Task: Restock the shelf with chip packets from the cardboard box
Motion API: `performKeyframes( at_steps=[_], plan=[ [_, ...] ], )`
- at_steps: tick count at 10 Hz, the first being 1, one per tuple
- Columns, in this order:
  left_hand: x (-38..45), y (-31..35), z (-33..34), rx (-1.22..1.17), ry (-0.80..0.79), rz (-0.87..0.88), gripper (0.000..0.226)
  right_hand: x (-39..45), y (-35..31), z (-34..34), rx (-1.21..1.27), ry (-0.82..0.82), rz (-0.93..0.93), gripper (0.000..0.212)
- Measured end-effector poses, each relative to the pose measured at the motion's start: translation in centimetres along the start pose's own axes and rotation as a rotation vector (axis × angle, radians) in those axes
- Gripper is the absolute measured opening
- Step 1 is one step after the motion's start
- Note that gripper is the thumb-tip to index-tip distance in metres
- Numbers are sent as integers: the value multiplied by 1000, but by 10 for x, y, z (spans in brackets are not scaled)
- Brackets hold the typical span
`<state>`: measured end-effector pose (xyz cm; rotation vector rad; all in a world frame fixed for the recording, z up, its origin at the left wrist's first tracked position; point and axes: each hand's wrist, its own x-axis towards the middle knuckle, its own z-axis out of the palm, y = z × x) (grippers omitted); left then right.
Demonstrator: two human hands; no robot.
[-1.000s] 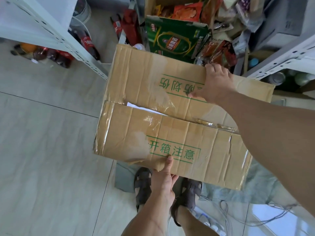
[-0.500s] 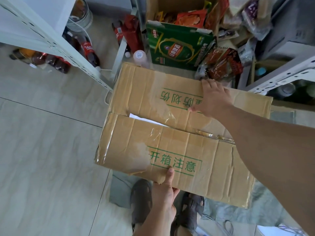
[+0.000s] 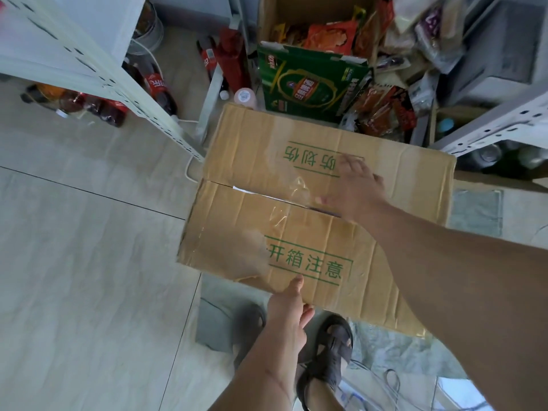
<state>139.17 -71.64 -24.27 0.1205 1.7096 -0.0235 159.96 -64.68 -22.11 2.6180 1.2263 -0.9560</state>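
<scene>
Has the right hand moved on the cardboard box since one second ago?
Yes. The right hand left the far edge of the cardboard box and now lies nearer the seam between the flaps.

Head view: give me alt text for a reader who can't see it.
A closed cardboard box with green print fills the centre; the left hand grips its near edge, while the blurred right hand hovers over the taped seam. Beyond it sits an open carton of snack packets.

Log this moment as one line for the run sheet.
box: flaps closed, tape torn at seam | left hand: grips near edge | right hand: open, blurred, over far flap | chip packets: none out of this box
</scene>
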Motion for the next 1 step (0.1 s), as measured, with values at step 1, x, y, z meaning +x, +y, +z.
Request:
performKeyframes(
  at_steps=[1],
  plan=[
    [-18, 8, -4, 65, 84, 53, 48, -20, -4, -4, 51, 32, -31, 95]
  ],
)
